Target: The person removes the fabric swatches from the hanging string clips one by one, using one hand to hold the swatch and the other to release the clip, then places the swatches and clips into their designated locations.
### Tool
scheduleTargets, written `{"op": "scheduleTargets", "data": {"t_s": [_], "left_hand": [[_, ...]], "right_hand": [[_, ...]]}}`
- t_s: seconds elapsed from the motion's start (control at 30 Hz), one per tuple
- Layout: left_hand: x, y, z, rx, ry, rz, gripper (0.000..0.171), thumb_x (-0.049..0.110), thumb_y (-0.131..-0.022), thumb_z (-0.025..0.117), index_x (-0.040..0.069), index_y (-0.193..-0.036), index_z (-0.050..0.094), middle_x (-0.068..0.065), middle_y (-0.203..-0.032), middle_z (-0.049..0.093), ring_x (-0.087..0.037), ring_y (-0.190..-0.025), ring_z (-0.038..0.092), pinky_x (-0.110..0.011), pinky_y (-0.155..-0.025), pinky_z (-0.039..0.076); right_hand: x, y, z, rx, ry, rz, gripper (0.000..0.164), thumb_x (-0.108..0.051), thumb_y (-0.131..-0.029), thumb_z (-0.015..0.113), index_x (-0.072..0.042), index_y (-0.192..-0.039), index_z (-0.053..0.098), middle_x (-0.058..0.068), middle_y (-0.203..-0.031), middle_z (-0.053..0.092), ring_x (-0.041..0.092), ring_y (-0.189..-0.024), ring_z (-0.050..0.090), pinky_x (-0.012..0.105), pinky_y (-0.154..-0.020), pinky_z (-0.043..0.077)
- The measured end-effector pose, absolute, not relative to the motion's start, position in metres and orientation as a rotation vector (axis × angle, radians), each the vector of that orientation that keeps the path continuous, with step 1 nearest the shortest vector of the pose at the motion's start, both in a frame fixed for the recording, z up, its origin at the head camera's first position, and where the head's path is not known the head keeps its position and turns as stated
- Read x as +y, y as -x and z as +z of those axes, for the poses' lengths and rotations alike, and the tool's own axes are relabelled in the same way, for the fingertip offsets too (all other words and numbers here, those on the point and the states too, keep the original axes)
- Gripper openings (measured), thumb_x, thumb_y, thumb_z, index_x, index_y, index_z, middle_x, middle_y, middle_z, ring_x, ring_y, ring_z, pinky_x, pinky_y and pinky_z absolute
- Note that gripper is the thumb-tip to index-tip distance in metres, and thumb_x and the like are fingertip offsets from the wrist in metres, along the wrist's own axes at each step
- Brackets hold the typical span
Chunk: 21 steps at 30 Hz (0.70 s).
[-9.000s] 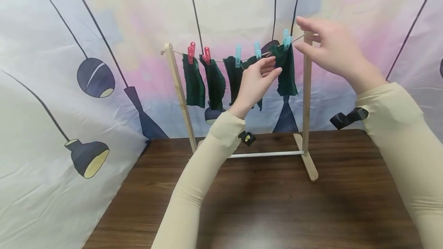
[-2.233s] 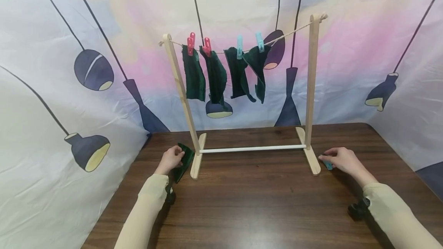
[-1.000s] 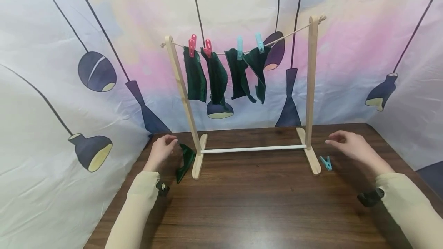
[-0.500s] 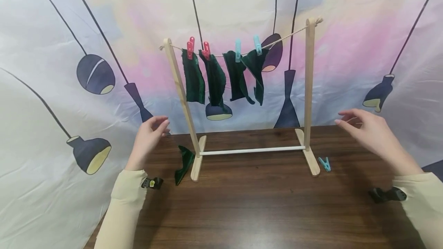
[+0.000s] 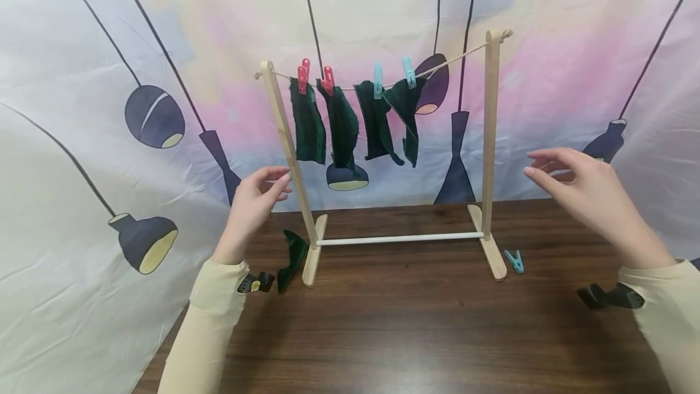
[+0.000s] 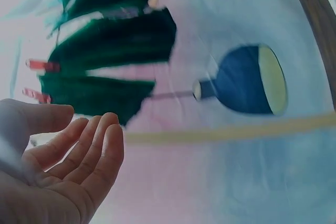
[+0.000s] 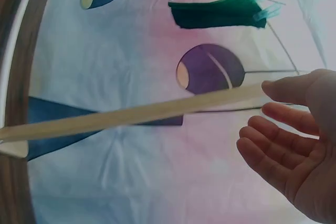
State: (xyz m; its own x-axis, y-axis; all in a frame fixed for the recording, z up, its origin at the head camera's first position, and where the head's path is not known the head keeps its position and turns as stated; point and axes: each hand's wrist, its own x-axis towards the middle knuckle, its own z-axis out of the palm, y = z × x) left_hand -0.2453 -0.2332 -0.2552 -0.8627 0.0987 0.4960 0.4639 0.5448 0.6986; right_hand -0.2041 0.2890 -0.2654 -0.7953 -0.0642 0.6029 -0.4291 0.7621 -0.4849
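Observation:
Several dark green cloth pieces hang on a string (image 5: 465, 53) tied across a small wooden drying rack. Red clothespins (image 5: 303, 76) clip the two left cloths (image 5: 341, 129), and blue clothespins (image 5: 378, 81) the two right cloths (image 5: 374, 120). My left hand (image 5: 251, 208) holds nothing, fingers loosely bent, its fingertips overlapping the rack's left post (image 5: 285, 129) in the head view. Right of the right post (image 5: 490, 138), my right hand (image 5: 587, 199) is raised, also with nothing in it. On the table lie a crumpled green cloth (image 5: 292, 260) by the left foot and a blue clothespin (image 5: 514, 261) by the right foot.
The dark wood table (image 5: 404, 321) carries the rack, whose white crossbar (image 5: 399, 239) runs low between its wooden feet (image 5: 493, 257). Behind hangs a pale printed backdrop (image 5: 229, 29) with painted lamps.
The cloth and blue clothespin from the line's right end now lie on the table, left and right. Both hands have let go of them and risen; the left has lately moved right toward the post.

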Motion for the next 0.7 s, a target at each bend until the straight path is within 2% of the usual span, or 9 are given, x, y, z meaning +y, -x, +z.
{"op": "scheduleTargets", "data": {"t_s": [0.23, 0.5, 0.7], "left_hand": [[-0.196, 0.247, -0.242, -2.357, 0.585, -1.236, 0.037, 0.028, -0.102, 0.062, 0.001, -0.128, 0.065, -0.015, -0.115, 0.069, -0.026, -0.095, 0.071, -0.027, -0.081, 0.058], [-0.157, 0.243, -0.218, -2.288, 0.746, -1.259, 0.033, 0.025, -0.102, 0.063, 0.004, -0.127, 0.066, -0.014, -0.115, 0.069, -0.025, -0.097, 0.07, -0.031, -0.084, 0.057], [-0.135, 0.235, -0.204, -2.241, 0.818, -1.244, 0.03, 0.023, -0.1, 0.065, 0.006, -0.125, 0.068, -0.007, -0.11, 0.07, -0.018, -0.095, 0.07, -0.032, -0.081, 0.057]], "right_hand": [[0.265, 0.211, -0.234, -2.272, -0.509, 0.806, 0.035, -0.025, -0.097, 0.07, -0.01, -0.128, 0.068, 0.008, -0.111, 0.072, -0.017, -0.093, 0.051, 0.002, -0.081, 0.038], [0.23, 0.211, -0.201, -2.169, -0.625, 0.848, 0.034, -0.015, -0.093, 0.075, -0.012, -0.126, 0.07, 0.005, -0.112, 0.072, -0.012, -0.095, 0.056, 0.005, -0.082, 0.043], [0.2, 0.205, -0.177, -2.105, -0.728, 0.817, 0.033, -0.016, -0.094, 0.074, -0.011, -0.126, 0.07, 0.001, -0.112, 0.072, -0.008, -0.094, 0.059, 0.009, -0.085, 0.046]]}}
